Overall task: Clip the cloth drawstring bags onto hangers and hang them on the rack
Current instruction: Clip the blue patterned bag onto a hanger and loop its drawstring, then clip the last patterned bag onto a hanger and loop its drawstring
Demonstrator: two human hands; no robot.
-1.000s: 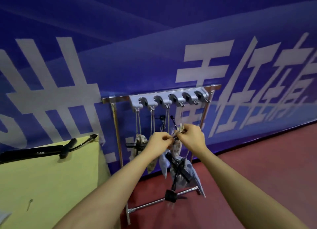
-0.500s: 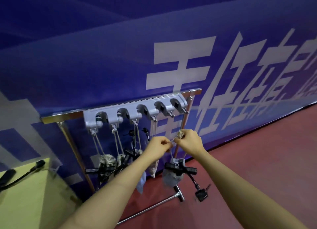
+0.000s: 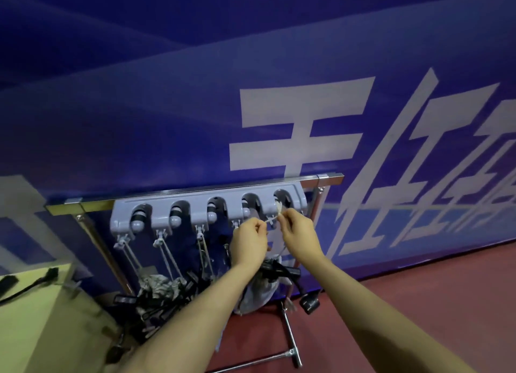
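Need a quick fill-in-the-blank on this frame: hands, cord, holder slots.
1. The grey holder on the rack has ____ arched slots.
2. Both hands pinch a white ____ between them.
3. The right hand lifts it toward the slot at the holder's ____ end.
4. The left hand is ____ than the right hand in the picture.

Missing words: five; cord; right; lower

Dim, bluish indoor light, even and soft, with faint shadows. The chrome rail (image 3: 195, 191) catches a pale glare. Wide-angle bending curves the wall banner (image 3: 251, 93) and stretches the edges. Slight motion blur softens the lettering and the left border
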